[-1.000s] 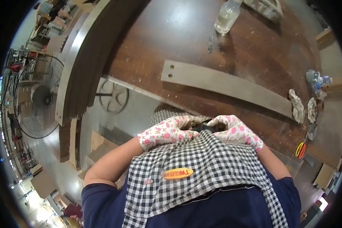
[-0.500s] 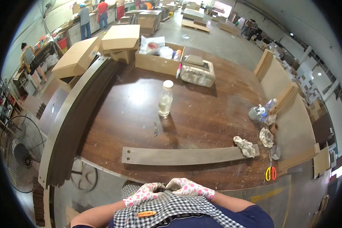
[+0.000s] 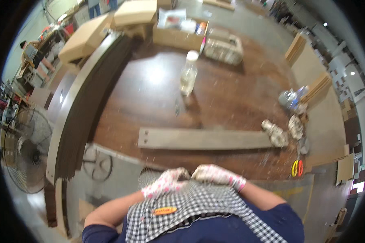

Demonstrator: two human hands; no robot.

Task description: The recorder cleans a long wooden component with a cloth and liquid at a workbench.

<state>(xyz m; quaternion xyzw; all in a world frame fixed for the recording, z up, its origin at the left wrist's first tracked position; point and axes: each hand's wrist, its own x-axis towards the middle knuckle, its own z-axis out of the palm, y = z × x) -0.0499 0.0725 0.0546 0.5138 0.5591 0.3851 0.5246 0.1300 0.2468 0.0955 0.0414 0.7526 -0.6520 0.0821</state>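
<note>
My left hand [image 3: 166,182], in a white glove with pink dots, is closed at the edge of the black-and-white checkered apron [image 3: 180,202]. Beside it, my right hand [image 3: 218,175], gloved the same way, has its fingers curled on the apron's edge too. The fingertips of both are partly hidden. Just beyond them a long grey-brown slat [image 3: 202,139] with two holes at its left end lies across the table. A crumpled rag [image 3: 275,133] rests on its right end. Farther off, a clear bottle with a white cap [image 3: 188,75] stands upright, part-filled with liquid.
Stacked long slats [image 3: 83,109] line the table's left side, near a floor fan [image 3: 28,152]. Scissors [image 3: 297,167], another rag [image 3: 295,127] and plastic bottles [image 3: 292,98] lie at the right. A cardboard box [image 3: 176,37] and a wrapped block [image 3: 224,48] sit at the back.
The view has tilted down, so the table and its things sit higher in the picture. Both hands stay at the apron, with a slightly wider gap between them. The slat and rag have not moved.
</note>
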